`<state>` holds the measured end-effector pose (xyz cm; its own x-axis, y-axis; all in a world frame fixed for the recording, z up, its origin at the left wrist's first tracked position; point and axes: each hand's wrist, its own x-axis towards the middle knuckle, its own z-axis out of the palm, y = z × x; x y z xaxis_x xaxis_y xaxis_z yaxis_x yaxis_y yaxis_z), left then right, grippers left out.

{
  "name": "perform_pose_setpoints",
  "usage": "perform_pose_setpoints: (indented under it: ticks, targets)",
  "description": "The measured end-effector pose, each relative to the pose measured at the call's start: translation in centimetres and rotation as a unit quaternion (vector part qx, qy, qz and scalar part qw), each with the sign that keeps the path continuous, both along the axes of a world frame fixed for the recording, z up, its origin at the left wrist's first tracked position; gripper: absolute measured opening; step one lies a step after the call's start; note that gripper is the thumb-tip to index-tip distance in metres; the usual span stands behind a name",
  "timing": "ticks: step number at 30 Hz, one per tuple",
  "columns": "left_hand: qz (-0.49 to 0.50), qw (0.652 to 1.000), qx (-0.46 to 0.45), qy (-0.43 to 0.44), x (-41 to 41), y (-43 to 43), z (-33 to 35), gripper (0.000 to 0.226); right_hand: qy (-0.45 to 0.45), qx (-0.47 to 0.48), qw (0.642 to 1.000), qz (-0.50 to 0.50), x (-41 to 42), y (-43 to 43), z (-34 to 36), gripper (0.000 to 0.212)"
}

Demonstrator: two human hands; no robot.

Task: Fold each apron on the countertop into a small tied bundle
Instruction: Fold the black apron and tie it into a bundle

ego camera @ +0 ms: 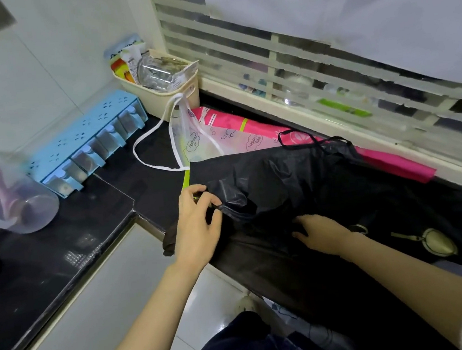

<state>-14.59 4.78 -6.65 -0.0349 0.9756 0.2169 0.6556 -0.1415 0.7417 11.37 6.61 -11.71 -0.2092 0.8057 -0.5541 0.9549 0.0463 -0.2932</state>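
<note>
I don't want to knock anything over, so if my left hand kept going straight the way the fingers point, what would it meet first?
Your left hand points up and right, pinching the black apron. Straight on it meets more of that crumpled apron first, probably then the pink apron behind; depth is unclear.

Home kitchen: black countertop [62, 263], tiled wall, blue spice rack [87, 144], louvred window [297, 62].

The right hand [320, 232] is partly buried in the black apron [296, 179], so its fingertips and grip cannot be judged. The pink apron [393, 162] is largely covered by the black one. The clear jug [12, 197] is cut off by the left edge. Objects behind the window slats [314, 80] are blurred beyond identification. Print on the translucent apron [206, 143] is only partly legible.
</note>
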Motion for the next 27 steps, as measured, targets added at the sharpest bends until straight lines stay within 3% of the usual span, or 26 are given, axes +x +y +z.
perform_pose_setpoints:
  ticks: [2,4,6,10,14,17,20,23,27]
  targets:
    - [-0.005,0.997,0.034,0.072,-0.4,0.5,0.2,0.013,0.045,0.083,0.993,-0.068,0.4,-0.1,0.7,0.019]
    - [-0.040,0.985,0.084,0.142,-0.7,1.0,0.2,0.011,0.084,0.173,0.975,-0.111,0.4,-0.1,1.5,0.011]
    - [-0.108,0.976,0.091,0.166,-0.7,1.4,0.3,0.003,0.135,0.223,0.961,-0.089,-0.4,0.2,2.5,0.023]
    - [-0.191,0.977,-0.075,0.056,0.0,1.6,0.8,0.008,0.110,0.224,0.968,0.034,-2.8,1.5,3.7,0.055]
    - [-0.131,0.986,-0.083,-0.067,-0.1,1.9,1.5,0.023,0.046,0.246,0.967,0.041,-4.2,3.6,4.7,0.027]
    - [-0.067,0.989,-0.085,-0.096,-1.8,2.0,1.2,0.017,0.006,0.252,0.967,0.046,-4.5,4.7,5.2,0.017]
    - [0.023,0.987,-0.156,-0.044,-4.3,2.0,-0.9,0.015,-0.006,0.248,0.967,0.054,-4.9,5.0,4.9,0.020]
    - [0.061,0.961,-0.260,0.067,-6.1,1.4,-3.6,0.012,0.053,0.230,0.970,0.058,-6.1,4.7,4.1,0.023]
    - [0.051,0.936,-0.337,0.086,-6.5,0.6,-4.6,0.011,0.101,0.146,0.980,0.085,-7.3,3.7,2.6,0.058]
